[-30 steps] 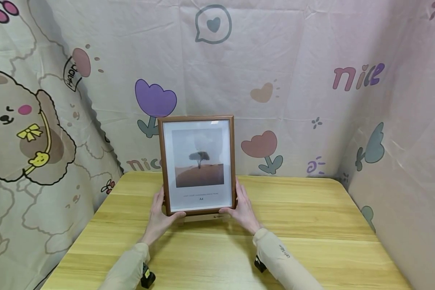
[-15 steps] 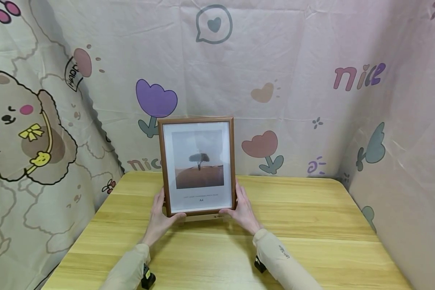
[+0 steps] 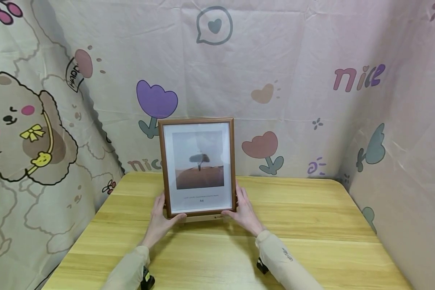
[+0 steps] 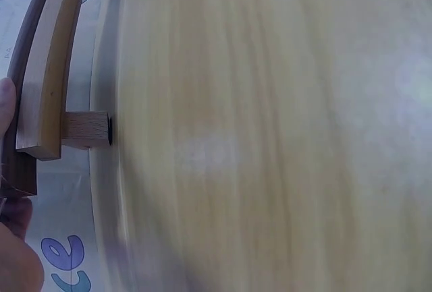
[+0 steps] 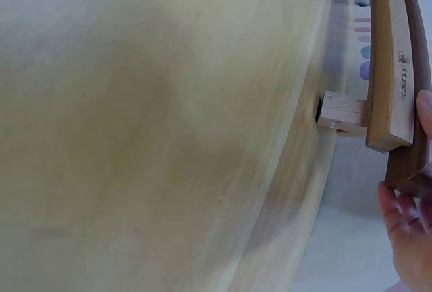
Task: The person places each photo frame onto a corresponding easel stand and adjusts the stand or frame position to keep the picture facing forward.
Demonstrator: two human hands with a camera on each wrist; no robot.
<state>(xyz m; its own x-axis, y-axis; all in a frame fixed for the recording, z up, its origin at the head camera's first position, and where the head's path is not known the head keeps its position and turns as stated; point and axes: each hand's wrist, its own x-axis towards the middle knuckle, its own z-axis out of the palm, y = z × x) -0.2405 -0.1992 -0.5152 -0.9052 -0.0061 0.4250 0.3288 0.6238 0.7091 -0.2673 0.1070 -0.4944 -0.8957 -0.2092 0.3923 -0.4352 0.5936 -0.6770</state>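
A brown-rimmed picture frame (image 3: 199, 161) stands upright, leaning slightly back, with a print of a lone tree behind its glass. Its lower edge sits on a pale wooden display stand (image 3: 203, 218), whose front bar and two short feet show in both wrist views. My left hand (image 3: 159, 219) grips the lower left corner, thumb along the bottom rim and fingers at the side. At the lower right corner my right hand (image 3: 244, 211) holds the frame the same way, its fingertips touching the frame's side in the right wrist view. The fingers' far ends are hidden behind the frame.
Wood-grain tabletop (image 3: 304, 217) stretches around the stand on all sides. Close behind its back edge hangs a printed cloth (image 3: 293, 52), with more cloth on the left and right. A black wrist camera (image 3: 147, 278) sits under the left sleeve.
The frame's top edge has dropped very slightly, and the bright glint at its top right has gone. My right hand has slid a touch rightward; both hands stay on the frame.
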